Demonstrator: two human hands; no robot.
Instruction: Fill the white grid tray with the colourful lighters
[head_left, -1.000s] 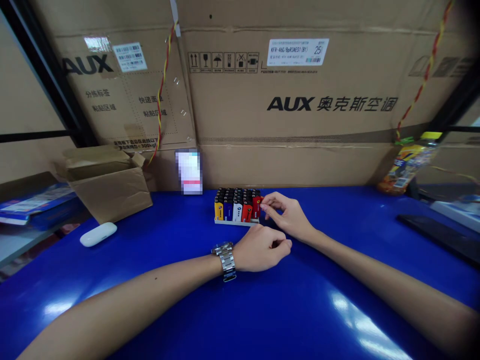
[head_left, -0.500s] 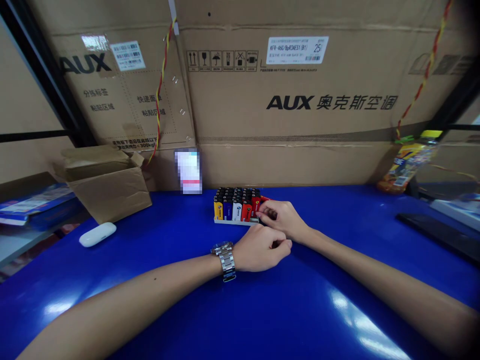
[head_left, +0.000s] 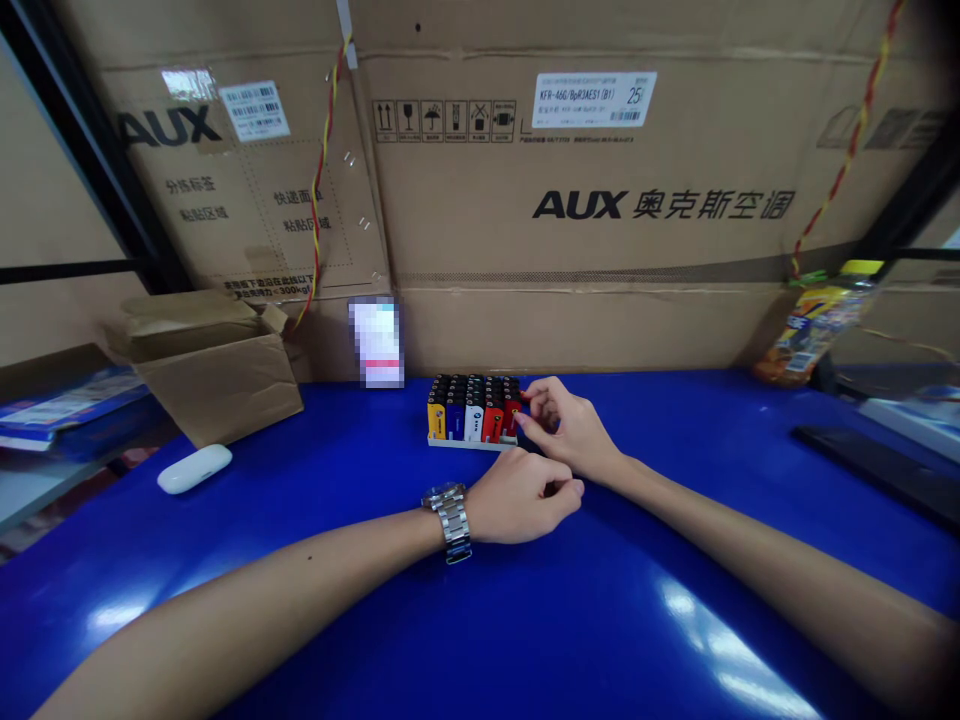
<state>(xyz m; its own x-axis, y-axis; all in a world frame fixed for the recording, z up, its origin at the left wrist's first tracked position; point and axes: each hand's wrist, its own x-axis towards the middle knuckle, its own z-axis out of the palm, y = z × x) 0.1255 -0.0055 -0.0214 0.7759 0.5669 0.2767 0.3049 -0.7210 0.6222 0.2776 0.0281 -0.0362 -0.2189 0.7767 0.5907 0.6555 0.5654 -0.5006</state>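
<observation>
Several lighters stand upright in a shallow pale tray [head_left: 469, 444], in yellow, blue, white and red columns with black tops. My right hand [head_left: 574, 425] is at the tray's right end, its thumb tip touching or very near the front red lighter [head_left: 513, 416] there. Its fingers are apart and bent, and a bit of red shows by the index fingertip. In front of the tray my left hand [head_left: 521, 495], with a metal watch [head_left: 454, 522] on the wrist, rests on the blue table [head_left: 480, 620]. Its fingers are curled closed; whatever they hold, if anything, is hidden.
A phone [head_left: 377, 342] with a blurred screen leans on the large cardboard box [head_left: 600, 250] behind. To the left are a small open carton [head_left: 221, 380] and a white earphone case [head_left: 195, 469]. A bottle [head_left: 817, 325] and a black flat object [head_left: 877, 470] are at right.
The front red lighter at the right end sits lower, level with its neighbours. My right hand has lifted slightly and its fingers have spread. My left hand has not moved.
</observation>
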